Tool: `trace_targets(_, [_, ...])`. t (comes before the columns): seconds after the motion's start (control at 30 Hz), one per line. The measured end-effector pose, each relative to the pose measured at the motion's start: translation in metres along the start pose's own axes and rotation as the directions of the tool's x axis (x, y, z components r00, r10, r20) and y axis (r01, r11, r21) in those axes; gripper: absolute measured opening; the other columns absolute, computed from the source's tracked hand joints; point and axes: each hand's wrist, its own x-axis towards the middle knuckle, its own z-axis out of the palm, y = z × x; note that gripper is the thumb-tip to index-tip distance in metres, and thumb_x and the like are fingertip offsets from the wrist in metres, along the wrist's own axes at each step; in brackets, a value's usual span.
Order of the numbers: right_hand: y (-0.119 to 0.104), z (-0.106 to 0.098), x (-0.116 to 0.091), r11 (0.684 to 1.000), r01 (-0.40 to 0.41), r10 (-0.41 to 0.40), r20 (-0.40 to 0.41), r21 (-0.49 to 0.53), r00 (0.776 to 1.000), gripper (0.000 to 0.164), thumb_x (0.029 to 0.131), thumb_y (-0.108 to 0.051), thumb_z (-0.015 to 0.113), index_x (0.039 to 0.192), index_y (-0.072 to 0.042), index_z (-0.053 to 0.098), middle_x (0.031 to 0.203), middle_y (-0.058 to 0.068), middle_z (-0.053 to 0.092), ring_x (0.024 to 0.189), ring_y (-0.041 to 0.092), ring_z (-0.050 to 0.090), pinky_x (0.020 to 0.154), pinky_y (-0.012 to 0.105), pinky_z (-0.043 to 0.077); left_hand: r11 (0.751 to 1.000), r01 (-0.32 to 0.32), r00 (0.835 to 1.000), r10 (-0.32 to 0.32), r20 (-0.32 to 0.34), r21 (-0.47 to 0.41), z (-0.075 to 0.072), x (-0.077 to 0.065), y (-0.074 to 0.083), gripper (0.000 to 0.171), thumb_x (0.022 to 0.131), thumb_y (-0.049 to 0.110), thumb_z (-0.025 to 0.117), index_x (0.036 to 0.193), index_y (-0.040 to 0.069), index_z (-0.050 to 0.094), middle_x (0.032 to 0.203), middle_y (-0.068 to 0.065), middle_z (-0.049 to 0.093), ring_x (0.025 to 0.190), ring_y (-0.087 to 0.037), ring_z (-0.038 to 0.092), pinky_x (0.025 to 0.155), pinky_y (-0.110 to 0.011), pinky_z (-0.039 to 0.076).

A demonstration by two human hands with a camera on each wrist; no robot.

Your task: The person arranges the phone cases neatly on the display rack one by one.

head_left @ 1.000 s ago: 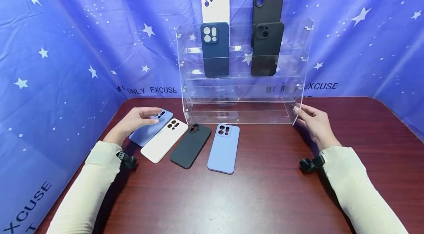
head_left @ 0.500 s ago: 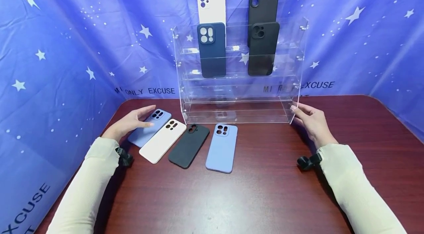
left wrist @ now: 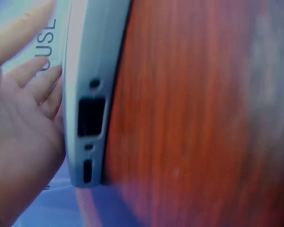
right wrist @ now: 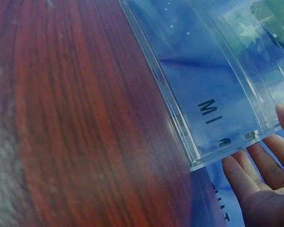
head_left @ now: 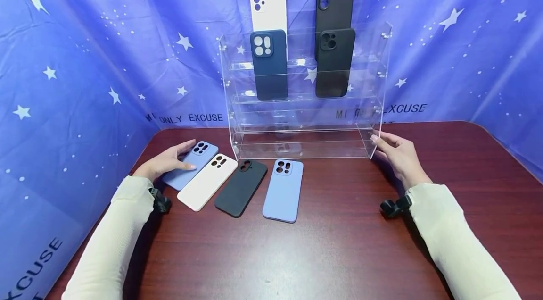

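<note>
My left hand is over the far-left light blue phone case, which lies on the table. Its fingers are extended by the case's left edge and the thumb lies across the case. In the left wrist view, that case appears edge-on with its port holes showing, the fingers beside it. With thumb and fingers on either side, my right hand pinches the right side panel of a clear acrylic display stand. The right wrist view shows the stand's bottom corner near those fingers.
A white case, a black case and another light blue case lie right of the left hand. On the stand lean a white case, a navy case and two black cases, the front one lower.
My left hand has drawn back from the case's camera end and come lower along its left side. My right hand keeps its grip on the stand. The whole view has shifted slightly.
</note>
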Motion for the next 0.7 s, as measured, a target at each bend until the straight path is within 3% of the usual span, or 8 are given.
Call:
trace_targets(0.3, [0.000, 0.001, 0.001, 0.999, 0.031, -0.031, 0.012, 0.010, 0.999, 0.014, 0.088, -0.006, 0.065, 0.093, -0.018, 0.070, 0.090, -0.012, 0.070, 0.081, 0.000, 0.064, 0.073, 0.019, 0.055, 0.996, 0.040, 0.999, -0.040, -0.005, 0.074, 0.004, 0.003, 0.002, 0.096, 0.077, 0.019, 0.078, 0.149, 0.001, 0.018, 0.153, -0.025, 0.017, 0.136, -0.035, 0.021, 0.106, -0.051, 0.024])
trace_targets(0.57, [0.000, 0.001, 0.002, 1.000, 0.018, -0.018, 0.015, 0.003, 1.000, 0.013, 0.086, -0.009, 0.068, 0.098, -0.014, 0.069, 0.089, -0.012, 0.070, 0.083, 0.001, 0.064, 0.074, 0.020, 0.055, 0.989, 0.058, 0.998, -0.058, -0.007, 0.133, 0.006, 0.003, 0.007, 0.094, 0.078, 0.023, 0.077, 0.148, -0.002, 0.019, 0.151, -0.027, 0.020, 0.123, -0.032, 0.034, 0.097, -0.044, 0.034])
trace_targets(0.7, [0.001, 0.001, 0.002, 1.000, 0.021, -0.021, 0.013, 0.003, 1.000, 0.012, 0.087, -0.008, 0.067, 0.096, -0.016, 0.070, 0.088, -0.012, 0.070, 0.083, 0.001, 0.065, 0.074, 0.019, 0.055, 0.988, 0.056, 0.998, -0.055, -0.010, 0.146, 0.010, 0.003, 0.013, 0.093, 0.079, 0.021, 0.077, 0.147, -0.005, 0.020, 0.150, -0.029, 0.021, 0.126, -0.034, 0.033, 0.100, -0.048, 0.034])
